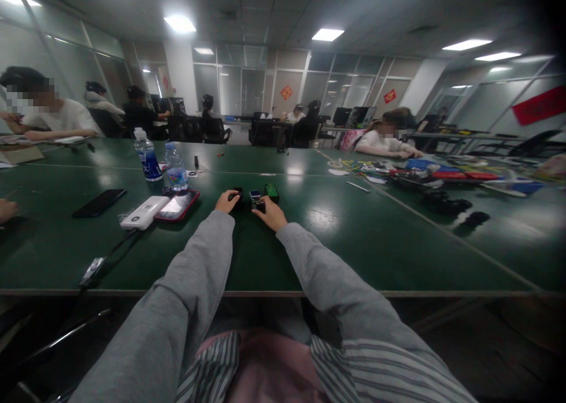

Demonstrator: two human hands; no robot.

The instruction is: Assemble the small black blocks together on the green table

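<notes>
My left hand (226, 202) is closed around the near-left side of a small black box (239, 199) on the green table. To its right, my right hand (271, 214) pinches a small dark part with light spots (255, 203), too small to name exactly. Just behind those fingers is a small item with a blue and white top (254, 195). A black box with a green circuit-like face (271, 192) stands beyond my right hand, close to its fingers.
Left of my arms are a white power bank (145, 213), a red-edged phone (178, 205), a black phone (99, 203) and two water bottles (148, 156). A white pen (358, 187), cables (354, 166) and black clustered parts (446, 205) lie right. Other people sit around.
</notes>
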